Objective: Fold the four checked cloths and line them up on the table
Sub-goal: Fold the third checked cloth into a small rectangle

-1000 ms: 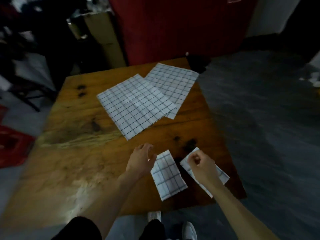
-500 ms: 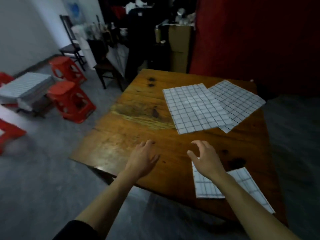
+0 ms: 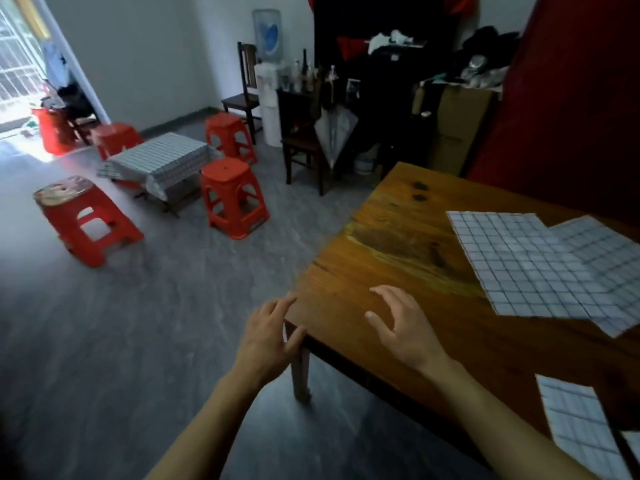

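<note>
Hands empty: my left hand (image 3: 268, 336) hovers spread off the worktop (image 3: 391, 244) corner, right hand (image 3: 403, 323) spread above it. Two folded cloths (image 3: 576, 420) lie near right; two unfolded cloths (image 3: 519, 265) overlap far right. Next, I judge: reach those.

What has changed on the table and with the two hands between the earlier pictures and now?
The right hand let go of the folded cloth it was pinching. Both hands left the folded cloths and now hover open and hold nothing, the left hand at the table corner. The two unfolded cloths stayed overlapped and flat.
</note>
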`<state>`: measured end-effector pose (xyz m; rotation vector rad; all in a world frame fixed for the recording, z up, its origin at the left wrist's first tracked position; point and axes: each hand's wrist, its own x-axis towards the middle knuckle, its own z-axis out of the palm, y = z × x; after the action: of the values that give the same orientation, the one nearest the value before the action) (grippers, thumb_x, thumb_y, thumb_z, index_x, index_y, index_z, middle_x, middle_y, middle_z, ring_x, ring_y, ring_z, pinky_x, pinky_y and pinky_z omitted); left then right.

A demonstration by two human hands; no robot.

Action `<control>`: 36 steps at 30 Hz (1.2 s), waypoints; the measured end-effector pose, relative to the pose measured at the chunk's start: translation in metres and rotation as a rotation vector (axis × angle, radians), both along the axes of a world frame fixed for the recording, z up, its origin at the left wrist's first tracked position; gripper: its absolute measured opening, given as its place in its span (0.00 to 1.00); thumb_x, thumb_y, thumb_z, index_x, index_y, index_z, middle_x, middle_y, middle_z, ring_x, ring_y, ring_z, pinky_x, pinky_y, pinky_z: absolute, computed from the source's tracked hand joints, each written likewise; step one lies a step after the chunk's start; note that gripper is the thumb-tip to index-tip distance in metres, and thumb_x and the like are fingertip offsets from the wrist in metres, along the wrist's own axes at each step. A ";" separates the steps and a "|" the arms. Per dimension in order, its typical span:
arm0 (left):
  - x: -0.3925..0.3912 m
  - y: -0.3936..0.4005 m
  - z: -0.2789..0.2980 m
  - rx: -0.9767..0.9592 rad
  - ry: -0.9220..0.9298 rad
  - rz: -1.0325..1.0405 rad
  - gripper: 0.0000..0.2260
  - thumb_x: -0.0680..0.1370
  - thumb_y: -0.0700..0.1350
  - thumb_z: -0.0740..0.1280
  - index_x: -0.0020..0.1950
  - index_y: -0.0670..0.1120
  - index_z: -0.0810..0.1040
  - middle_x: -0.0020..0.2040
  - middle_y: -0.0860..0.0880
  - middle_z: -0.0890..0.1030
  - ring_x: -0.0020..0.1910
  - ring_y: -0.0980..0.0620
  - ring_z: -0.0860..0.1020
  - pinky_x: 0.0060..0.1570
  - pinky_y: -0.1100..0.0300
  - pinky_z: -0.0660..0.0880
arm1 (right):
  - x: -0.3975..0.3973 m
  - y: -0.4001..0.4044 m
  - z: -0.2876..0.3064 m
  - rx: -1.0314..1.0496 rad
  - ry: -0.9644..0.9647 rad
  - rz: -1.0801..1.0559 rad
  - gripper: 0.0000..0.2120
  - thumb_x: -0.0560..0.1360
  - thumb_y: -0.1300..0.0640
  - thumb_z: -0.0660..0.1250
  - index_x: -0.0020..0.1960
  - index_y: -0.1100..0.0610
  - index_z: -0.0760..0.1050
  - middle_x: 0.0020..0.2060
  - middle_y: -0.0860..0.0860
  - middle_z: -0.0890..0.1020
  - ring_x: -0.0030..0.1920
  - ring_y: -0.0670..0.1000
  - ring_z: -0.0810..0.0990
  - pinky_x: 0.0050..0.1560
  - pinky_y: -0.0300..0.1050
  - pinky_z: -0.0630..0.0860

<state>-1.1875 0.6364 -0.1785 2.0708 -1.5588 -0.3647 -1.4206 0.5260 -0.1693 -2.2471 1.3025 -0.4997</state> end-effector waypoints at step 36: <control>0.423 -0.215 -0.014 0.021 0.085 -0.017 0.23 0.77 0.55 0.68 0.71 0.51 0.71 0.68 0.50 0.73 0.67 0.51 0.71 0.66 0.57 0.67 | 0.417 -0.216 -0.009 -0.028 -0.012 -0.079 0.23 0.76 0.50 0.69 0.69 0.56 0.71 0.65 0.52 0.74 0.65 0.52 0.72 0.66 0.41 0.64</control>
<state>-0.7642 0.4217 -0.1928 2.0322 -1.5299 -0.4710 -1.0035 0.3100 -0.1783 -2.2189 1.3906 -0.5617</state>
